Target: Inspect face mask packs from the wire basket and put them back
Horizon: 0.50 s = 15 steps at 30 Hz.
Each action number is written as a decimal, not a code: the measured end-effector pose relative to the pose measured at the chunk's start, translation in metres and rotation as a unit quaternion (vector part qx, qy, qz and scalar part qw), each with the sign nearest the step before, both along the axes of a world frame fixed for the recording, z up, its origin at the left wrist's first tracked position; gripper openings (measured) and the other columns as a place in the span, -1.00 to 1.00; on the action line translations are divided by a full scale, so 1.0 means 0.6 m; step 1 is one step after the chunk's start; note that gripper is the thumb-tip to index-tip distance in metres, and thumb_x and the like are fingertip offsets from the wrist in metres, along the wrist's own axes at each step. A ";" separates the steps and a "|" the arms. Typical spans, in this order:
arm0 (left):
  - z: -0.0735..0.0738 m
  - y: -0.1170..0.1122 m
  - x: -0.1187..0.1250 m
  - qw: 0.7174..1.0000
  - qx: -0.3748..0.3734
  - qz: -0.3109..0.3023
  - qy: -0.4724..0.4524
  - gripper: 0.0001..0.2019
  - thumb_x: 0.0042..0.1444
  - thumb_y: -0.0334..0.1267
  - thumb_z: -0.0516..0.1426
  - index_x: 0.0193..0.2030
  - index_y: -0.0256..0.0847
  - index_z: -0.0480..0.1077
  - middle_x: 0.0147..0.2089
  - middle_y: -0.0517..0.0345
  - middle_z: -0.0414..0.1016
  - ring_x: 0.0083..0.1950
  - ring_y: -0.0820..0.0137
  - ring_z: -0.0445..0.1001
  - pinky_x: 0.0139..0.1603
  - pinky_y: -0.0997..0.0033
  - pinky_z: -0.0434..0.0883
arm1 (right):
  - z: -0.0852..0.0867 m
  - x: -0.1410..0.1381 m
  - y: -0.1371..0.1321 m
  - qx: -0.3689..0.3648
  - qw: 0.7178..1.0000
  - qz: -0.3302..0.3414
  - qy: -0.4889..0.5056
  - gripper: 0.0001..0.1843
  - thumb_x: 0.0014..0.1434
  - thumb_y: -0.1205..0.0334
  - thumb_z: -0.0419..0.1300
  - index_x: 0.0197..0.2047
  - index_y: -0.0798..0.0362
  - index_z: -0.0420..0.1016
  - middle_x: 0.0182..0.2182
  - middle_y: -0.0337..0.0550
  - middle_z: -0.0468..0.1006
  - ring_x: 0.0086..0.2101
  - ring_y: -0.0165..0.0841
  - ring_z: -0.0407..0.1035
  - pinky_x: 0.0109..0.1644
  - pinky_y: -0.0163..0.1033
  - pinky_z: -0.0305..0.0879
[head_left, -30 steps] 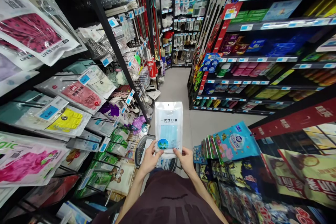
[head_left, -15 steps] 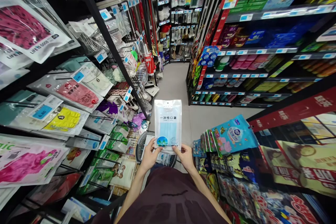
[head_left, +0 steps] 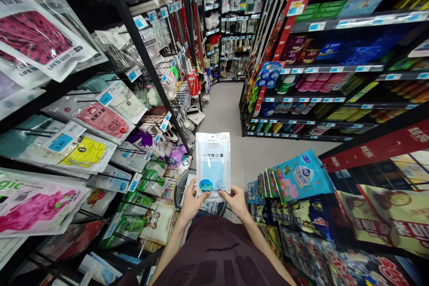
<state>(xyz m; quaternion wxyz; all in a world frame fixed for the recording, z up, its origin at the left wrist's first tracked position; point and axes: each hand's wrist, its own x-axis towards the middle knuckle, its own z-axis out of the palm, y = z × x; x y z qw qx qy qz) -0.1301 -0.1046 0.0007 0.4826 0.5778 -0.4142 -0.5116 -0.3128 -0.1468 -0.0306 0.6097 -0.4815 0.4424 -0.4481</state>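
Note:
Between both hands, in front of my body, is a clear-and-white packet of disposable face masks (head_left: 213,167), its printed front facing me and its hang hole at the top. My left hand (head_left: 191,202) grips the lower left corner, thumb on the front. At the lower right corner my right hand (head_left: 236,201) holds on the same way, thumb on the front and fingers behind. Pale blue masks show through the packet. Below and partly behind it is a grey basket (head_left: 179,190), whose contents are mostly hidden by the packet and my hands.
Packaged rubber gloves (head_left: 85,152) hang on hooks to my left. Blue bags (head_left: 303,176) jut out from the right-hand rack. Shelves of bottles (head_left: 315,82) stand beyond, at the right. A grey floor aisle (head_left: 223,105) runs ahead towards racks of utensils (head_left: 236,44).
The mask packet sits slightly lower and a little further left in view, still held in both hands. The surrounding shelves have shifted slightly right and down.

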 end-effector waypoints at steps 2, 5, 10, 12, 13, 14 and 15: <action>0.000 -0.001 0.000 1.000 0.004 0.004 0.005 -0.44 0.04 -0.17 0.32 0.12 -0.25 0.23 -0.17 0.05 0.60 -0.19 0.32 0.57 -0.13 0.41 0.47 | 0.000 0.000 -0.002 -0.006 1.000 0.011 0.003 -0.69 0.01 0.05 0.38 -0.29 0.14 0.66 -0.33 -0.02 0.67 -0.32 -0.17 0.55 -0.22 -0.19 0.48; 0.000 -0.001 -0.001 1.000 0.004 0.014 0.006 -0.43 0.02 -0.18 0.33 0.12 -0.24 0.22 -0.13 0.03 0.59 -0.15 0.30 0.58 -0.09 0.37 0.48 | -0.002 -0.002 -0.005 -0.007 1.000 0.021 0.007 -0.69 0.02 0.05 0.38 -0.29 0.14 0.66 -0.32 -0.02 0.67 -0.31 -0.16 0.55 -0.22 -0.19 0.48; -0.005 -0.004 0.002 0.999 -0.012 0.027 -0.019 -0.50 0.07 -0.17 0.29 0.10 -0.24 0.26 -0.10 0.01 0.59 -0.14 0.29 0.58 -0.07 0.35 0.47 | -0.003 -0.004 -0.009 0.007 0.999 0.042 -0.016 -0.63 0.08 0.01 0.36 -0.15 0.11 0.65 -0.22 -0.01 0.66 -0.22 -0.14 0.56 -0.15 -0.17 0.49; -0.007 -0.006 0.005 0.999 -0.018 0.033 -0.039 -0.53 0.07 -0.17 0.29 0.08 -0.24 0.30 -0.11 0.04 0.59 -0.14 0.29 0.57 -0.08 0.36 0.47 | -0.002 -0.003 -0.011 0.003 0.999 0.034 -0.022 -0.62 0.08 -0.01 0.36 -0.15 0.11 0.65 -0.23 -0.01 0.66 -0.23 -0.15 0.56 -0.16 -0.18 0.49; -0.008 -0.007 0.006 0.998 -0.021 0.036 -0.050 -0.54 0.06 -0.17 0.30 0.06 -0.24 0.32 -0.12 0.05 0.59 -0.14 0.30 0.57 -0.08 0.37 0.46 | -0.002 -0.002 -0.012 0.000 0.999 0.025 -0.024 -0.63 0.08 -0.02 0.36 -0.17 0.11 0.65 -0.25 -0.01 0.66 -0.25 -0.16 0.55 -0.18 -0.19 0.49; -0.008 -0.008 0.008 0.997 -0.023 0.040 -0.064 -0.57 0.06 -0.16 0.29 0.04 -0.23 0.34 -0.14 0.07 0.59 -0.15 0.30 0.57 -0.08 0.37 0.46 | -0.002 -0.001 -0.013 -0.004 1.000 0.012 -0.026 -0.64 0.08 -0.02 0.36 -0.20 0.11 0.65 -0.27 -0.02 0.66 -0.27 -0.17 0.55 -0.19 -0.20 0.48; -0.008 -0.009 0.008 0.996 -0.025 0.043 -0.079 -0.59 0.06 -0.16 0.29 0.02 -0.23 0.36 -0.16 0.09 0.59 -0.16 0.30 0.57 -0.09 0.38 0.46 | -0.002 0.000 -0.014 -0.007 1.000 -0.001 -0.026 -0.65 0.07 -0.01 0.37 -0.23 0.11 0.65 -0.29 -0.03 0.66 -0.29 -0.19 0.55 -0.21 -0.21 0.47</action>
